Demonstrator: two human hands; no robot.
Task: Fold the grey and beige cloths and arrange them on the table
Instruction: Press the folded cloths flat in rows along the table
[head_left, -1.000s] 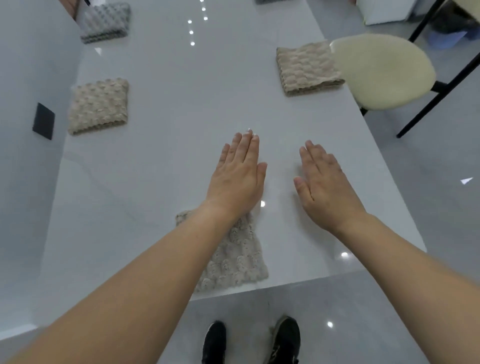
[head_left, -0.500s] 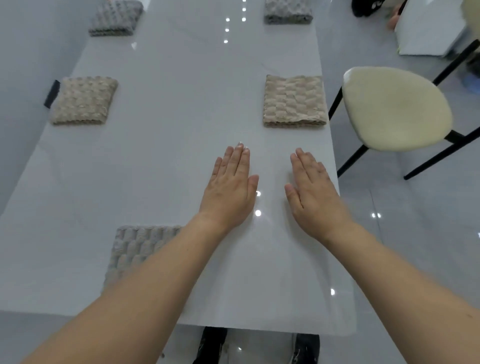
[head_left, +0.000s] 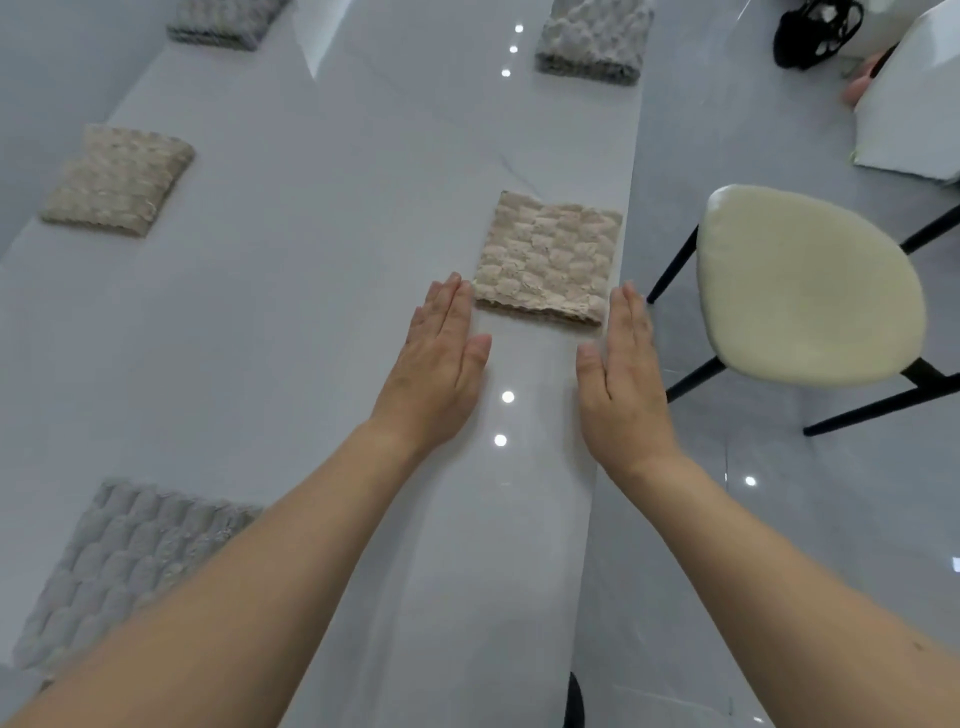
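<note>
A folded beige cloth (head_left: 548, 258) lies near the right edge of the white table (head_left: 322, 270). My left hand (head_left: 437, 364) is flat with straight fingers, its fingertips at the cloth's near left corner. My right hand (head_left: 625, 384) is also flat, its fingertips beside the cloth's near right corner, over the table edge. Neither holds anything. Another folded beige cloth (head_left: 117, 180) lies at the left. A folded grey cloth (head_left: 124, 561) lies near left, partly hidden by my left forearm. Two more grey cloths, one at the far right (head_left: 593, 41) and one at the far left (head_left: 223, 21), lie at the back.
A cream-seated chair (head_left: 800, 283) with black legs stands right of the table. A white box (head_left: 914, 98) and a black object (head_left: 815, 31) are on the floor at the far right. The table's right edge runs just under my right hand.
Both hands have moved forward to the right beige cloth and spread apart to its near corners. The view has shifted forward and right along the table.
</note>
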